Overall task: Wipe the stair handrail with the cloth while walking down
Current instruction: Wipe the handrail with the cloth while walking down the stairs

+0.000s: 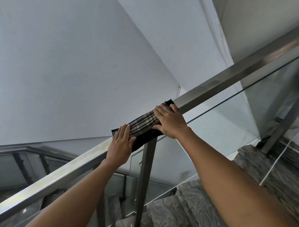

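A: What stood at the far left?

B: A pale wall (59, 61) filled most of that side, and below it ran a lower rail (7, 153) of the next flight, with dark posts under it. The square steel handrail (219, 83) crossed the whole view on a slant, from the bottom left corner up to the top right.

A: And the person's hands?

B: The left hand (120, 147) lay flat and open on the rail, fingers stretched out, its fingertips pressing the lower end of the cloth (143, 126). It gripped nothing. The cloth, dark with a tan plaid band, was draped over the top of the handrail and hung a little way down the near side, between the two hands.

A: The other hand?

B: The right hand (169, 120) rested on the upper end of the cloth, fingers spread over the top of the rail and the thumb tucked along the near edge, so it held the cloth against the metal rather than in a fist.

A: Further right?

B: A steel post (144, 184) dropped from just under the cloth to a stone step (182, 214). Glass panels (234, 120) filled the space beneath the rail. A white cord (273, 164) trailed across the steps at the far right.
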